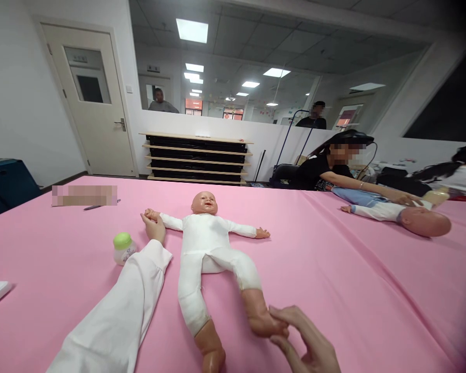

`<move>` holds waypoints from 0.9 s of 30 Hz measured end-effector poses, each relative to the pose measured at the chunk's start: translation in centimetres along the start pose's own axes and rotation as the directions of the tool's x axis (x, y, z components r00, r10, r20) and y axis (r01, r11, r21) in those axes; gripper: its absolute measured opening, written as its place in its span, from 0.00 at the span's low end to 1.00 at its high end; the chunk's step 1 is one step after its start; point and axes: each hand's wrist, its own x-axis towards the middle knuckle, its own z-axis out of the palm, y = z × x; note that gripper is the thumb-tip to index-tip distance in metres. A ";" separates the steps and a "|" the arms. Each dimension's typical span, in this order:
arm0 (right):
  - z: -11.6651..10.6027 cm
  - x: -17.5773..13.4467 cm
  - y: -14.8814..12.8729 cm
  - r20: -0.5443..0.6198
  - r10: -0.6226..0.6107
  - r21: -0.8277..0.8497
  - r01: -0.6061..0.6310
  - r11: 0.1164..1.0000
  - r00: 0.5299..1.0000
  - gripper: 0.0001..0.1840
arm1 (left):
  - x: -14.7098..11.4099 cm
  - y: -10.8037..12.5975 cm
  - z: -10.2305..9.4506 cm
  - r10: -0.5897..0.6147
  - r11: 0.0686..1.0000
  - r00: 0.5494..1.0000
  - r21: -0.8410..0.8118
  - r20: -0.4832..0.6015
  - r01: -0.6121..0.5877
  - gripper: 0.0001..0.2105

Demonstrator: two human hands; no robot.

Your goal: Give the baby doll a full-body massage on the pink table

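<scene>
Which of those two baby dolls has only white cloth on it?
The near doll, with the person's left hand at its hand and right hand at its foot. The far-right doll also wears blue.

Around doll (205, 233) on table (314, 259)
With jar (124, 250) to left, second doll (386, 211) to right, shelf (196, 156) behind, beyond table.
</scene>
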 end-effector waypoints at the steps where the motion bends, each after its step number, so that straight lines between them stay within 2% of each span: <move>1: -0.4 1.3 -0.4 -0.008 -0.038 -0.029 0.038 0.999 0.999 0.11 | -0.3 0.5 -0.1 0.019 1.000 1.000 0.007 0.008 -0.019 0.33; 4: -1.0 5.4 -1.6 0.020 -0.096 -0.049 0.096 0.994 0.995 0.07 | -1.3 2.3 0.0 0.143 0.990 0.987 -0.019 0.071 -0.142 0.34; 8: 0.1 10.5 -1.2 0.015 -0.088 -0.034 0.089 0.995 0.996 0.08 | -3.0 5.2 0.7 0.355 0.935 0.917 -0.086 0.179 -0.345 0.26; 11: 1.8 13.5 0.6 0.002 -0.004 0.029 0.004 1.000 1.000 0.11 | -4.2 6.5 1.3 0.492 0.867 0.824 -0.080 0.280 -0.491 0.21; 14: 3.5 15.5 2.8 0.015 0.121 0.093 -0.122 0.988 0.992 0.12 | -4.9 6.7 2.0 0.588 0.790 0.722 -0.066 0.365 -0.610 0.18; 19: 5.5 16.3 5.6 0.085 0.277 0.132 -0.287 0.949 0.957 0.14 | -5.6 5.9 2.8 0.650 0.669 0.546 -0.057 0.529 -0.741 0.17; 21: 5.9 16.0 6.3 0.073 0.284 0.130 -0.292 0.948 0.956 0.13 | -5.8 5.7 3.0 0.654 0.651 0.516 -0.063 0.553 -0.757 0.17; 24: 6.1 15.4 6.9 0.051 0.263 0.156 -0.268 0.951 0.963 0.12 | -5.8 5.7 3.1 0.666 0.635 0.497 -0.073 0.556 -0.769 0.17; 27: 5.4 14.5 6.8 0.044 0.223 0.162 -0.227 0.960 0.974 0.12 | -5.7 5.6 2.8 0.681 0.642 0.515 -0.086 0.521 -0.762 0.19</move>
